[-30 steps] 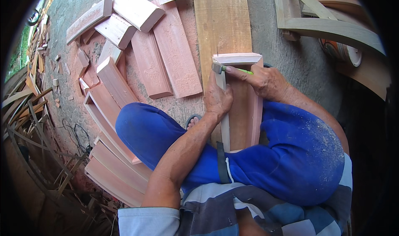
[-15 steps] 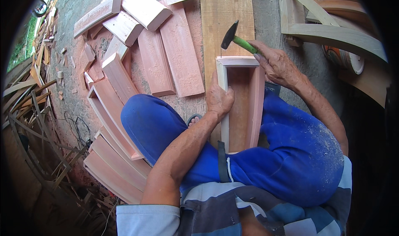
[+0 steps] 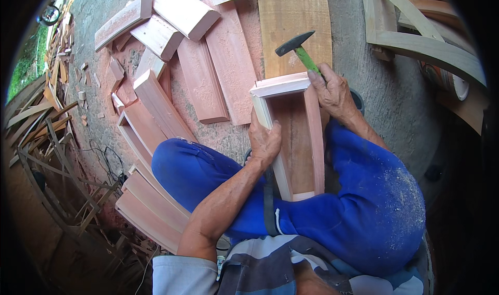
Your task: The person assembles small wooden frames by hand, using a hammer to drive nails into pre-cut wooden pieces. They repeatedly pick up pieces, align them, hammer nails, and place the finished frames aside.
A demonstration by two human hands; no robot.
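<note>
A narrow wooden box frame (image 3: pixel 283 89) with a brown inner panel stands tilted between my legs. My left hand (image 3: pixel 265 139) is wrapped round its left side, fingers outside and thumb on the inner edge. At the box's far left corner a thin nail (image 3: pixel 256 82) sticks up. My right hand (image 3: pixel 332 95) grips the green handle of a hammer (image 3: pixel 300 46) beside the far right corner. The dark hammer head is raised beyond the far rim, off the nail. My right fingers seem to touch the box corner too.
A long plank (image 3: pixel 293 14) lies on the concrete floor ahead. Dusty pinkish boards (image 3: pixel 205 82) and blocks are heaped to the left, with more box frames (image 3: pixel 150 191) near my left knee. Scrap wood (image 3: pixel 39 118) is piled far left. Curved wooden frames (image 3: pixel 426 43) stand at the right.
The box has swung so its far end points more to the left, my left hand moving with it. The hammer head has turned from upright to nearly level.
</note>
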